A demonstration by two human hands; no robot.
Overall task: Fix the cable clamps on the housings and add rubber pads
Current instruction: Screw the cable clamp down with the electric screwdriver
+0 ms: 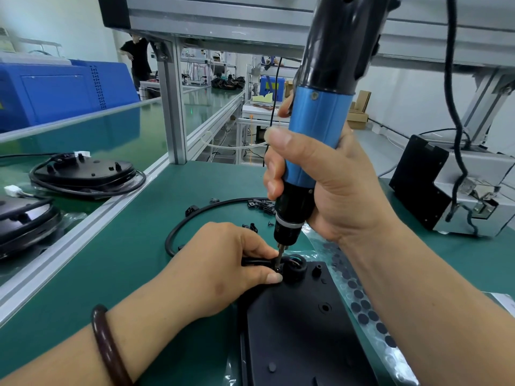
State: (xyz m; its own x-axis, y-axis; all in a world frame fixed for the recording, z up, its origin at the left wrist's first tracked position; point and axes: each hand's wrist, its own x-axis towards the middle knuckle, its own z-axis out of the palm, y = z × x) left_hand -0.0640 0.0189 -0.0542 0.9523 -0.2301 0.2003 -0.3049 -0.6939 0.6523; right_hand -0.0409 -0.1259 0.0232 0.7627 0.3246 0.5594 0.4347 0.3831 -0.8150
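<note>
From my seat I watch the right hand (328,185) wrapped tight round the blue barrel of an electric screwdriver (317,129). The tool stands nearly upright, its top leaning a little to the right, bit pointing straight down. I can read no brand or lettering on it. The only label I can make out is a yellow patch on a blue box far behind, too small for me to read.

The bit tip sits on the cable clamp (279,269) at the far left corner of the black housing (301,330). The left hand (223,263) pinches that clamp and the cable (250,262) between thumb and forefinger, right beside the bit. The housing lies flat near the tabletop's (125,260) near edge, long axis running from the near edge away toward the far edge. The cable leaves its far left corner heading left, then loops round toward the far side.

A clear sheet of round black rubber pads (359,295) lies under and along the housing's right side, touching it. A small heap of loose clamps (262,204) lies beyond the hands. Two more housings (83,171) with coiled cables rest on the green belt along the tabletop's left edge. A black-and-grey box (418,185) stands at the right edge.
</note>
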